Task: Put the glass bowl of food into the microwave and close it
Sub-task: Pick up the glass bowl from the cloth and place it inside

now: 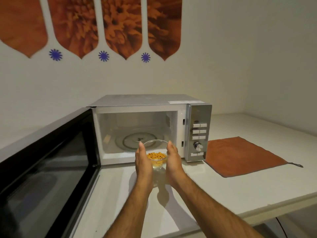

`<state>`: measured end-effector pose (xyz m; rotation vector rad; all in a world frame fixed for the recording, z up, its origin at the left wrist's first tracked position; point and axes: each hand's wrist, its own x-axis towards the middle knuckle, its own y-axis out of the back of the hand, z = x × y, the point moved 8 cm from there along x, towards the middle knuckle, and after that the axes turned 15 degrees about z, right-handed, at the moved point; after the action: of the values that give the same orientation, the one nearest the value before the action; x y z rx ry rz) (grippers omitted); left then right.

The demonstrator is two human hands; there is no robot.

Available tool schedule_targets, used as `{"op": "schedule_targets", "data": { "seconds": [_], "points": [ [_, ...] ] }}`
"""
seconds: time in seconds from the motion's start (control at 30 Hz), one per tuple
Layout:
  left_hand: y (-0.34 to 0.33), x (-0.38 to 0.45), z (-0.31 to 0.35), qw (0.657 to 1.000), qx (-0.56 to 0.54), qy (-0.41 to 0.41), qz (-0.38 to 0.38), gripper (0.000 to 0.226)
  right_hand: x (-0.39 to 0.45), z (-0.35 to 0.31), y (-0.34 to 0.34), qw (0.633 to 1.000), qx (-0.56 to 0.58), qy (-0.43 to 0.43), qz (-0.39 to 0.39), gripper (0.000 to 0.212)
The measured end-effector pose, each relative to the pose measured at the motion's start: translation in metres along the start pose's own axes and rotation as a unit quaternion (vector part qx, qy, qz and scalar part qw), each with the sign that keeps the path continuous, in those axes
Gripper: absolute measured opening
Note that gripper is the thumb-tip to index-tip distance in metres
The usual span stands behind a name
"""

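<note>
A clear glass bowl (157, 158) with orange pasta-like food is held between both my hands, just in front of the microwave's opening and above the counter. My left hand (143, 159) presses its left side and my right hand (173, 158) presses its right side. The white and silver microwave (147, 100) stands on the counter with its cavity lit and its glass turntable (130, 140) bare. Its black-framed door (48, 169) is swung wide open to the left, toward me.
An orange cloth (240, 155) lies flat on the white counter (223, 194) to the right of the microwave. The control panel (199, 133) with buttons and a dial is on the microwave's right side. The counter's front edge runs at the lower right.
</note>
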<state>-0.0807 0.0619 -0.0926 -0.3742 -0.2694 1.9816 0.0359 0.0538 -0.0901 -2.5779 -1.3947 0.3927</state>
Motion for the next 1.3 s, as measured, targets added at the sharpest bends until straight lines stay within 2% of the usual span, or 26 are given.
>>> {"op": "schedule_targets", "data": {
  "seconds": [0.17,0.3,0.4,0.53,0.67,0.8,0.97,1.1,1.3],
  "points": [
    [0.000,0.041,0.010,1.000,-0.017,-0.010,0.016,0.062,0.024,0.004,-0.043,0.998,0.023,-0.026,-0.043,0.055],
    [-0.013,0.077,0.016,0.999,0.004,-0.021,0.027,0.055,0.053,0.003,-0.068,0.998,-0.011,-0.021,-0.055,0.062],
    [-0.026,0.107,0.015,0.999,0.022,-0.003,0.034,0.056,0.080,0.005,-0.089,0.997,-0.009,-0.047,-0.068,0.069],
    [-0.036,0.145,0.013,0.996,0.031,0.019,0.076,0.055,0.110,0.012,-0.112,0.992,-0.001,-0.096,-0.083,0.061],
    [-0.043,0.174,0.010,0.992,0.036,0.042,0.115,0.062,0.138,0.019,-0.128,0.991,-0.036,-0.118,-0.056,0.061],
    [-0.053,0.199,0.004,0.991,0.033,0.056,0.118,0.073,0.159,0.016,-0.143,0.993,-0.071,-0.085,-0.045,0.063],
    [-0.061,0.223,0.003,0.992,0.035,0.043,0.118,0.070,0.182,0.024,-0.154,0.994,-0.083,-0.044,-0.056,0.063],
    [-0.061,0.233,0.001,0.991,0.050,0.011,0.124,0.070,0.193,0.029,-0.160,0.995,-0.076,-0.023,-0.061,0.078],
    [-0.063,0.240,0.003,0.992,0.053,-0.026,0.108,0.066,0.200,0.030,-0.163,0.996,-0.065,-0.018,-0.066,0.086]
  ]
}}
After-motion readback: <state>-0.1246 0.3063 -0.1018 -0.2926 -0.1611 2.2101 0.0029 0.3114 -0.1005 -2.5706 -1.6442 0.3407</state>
